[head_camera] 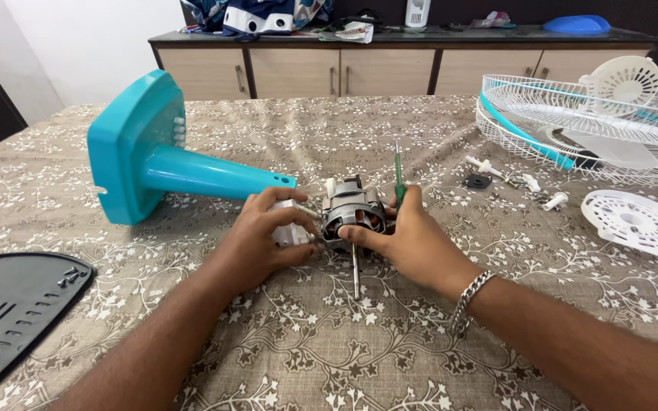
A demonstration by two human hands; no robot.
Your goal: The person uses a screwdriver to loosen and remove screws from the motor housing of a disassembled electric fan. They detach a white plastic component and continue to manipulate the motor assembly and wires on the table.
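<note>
- A table w/ a beige floral-patterned cloth [329, 350] is seen from above; two bare forearms reach in from the near edge.
- A small grey metal fan motor w/ copper windings [353, 213] is held at the table's centre, its thin steel shaft [356, 274] pointed toward the near edge.
- The left hand [264, 236] is curled around a white plastic part [289, 232] pressed against the motor's left side; fingers closed on it.
- The right hand [413, 236] is wrapped on the motor's right side, thumb laid across the front; a green-handled screwdriver [399, 179] is pinched upright in the same hand. A silver chain bracelet [472, 298] is worn on that wrist.
- A teal plastic fan stand w/ square base [146, 156] is laid on its side, left of centre, tip just beside the left hand.
- A black slotted plastic cover [9, 312] is set at the near left corner.
- White wire fan guards w/ a teal rim [573, 125] are stacked at the far right corner; a round white vented cap [635, 221] is placed nearer along the right edge.
- Small white plastic knobs [531, 183] are scattered betw. motor and guards.
</note>
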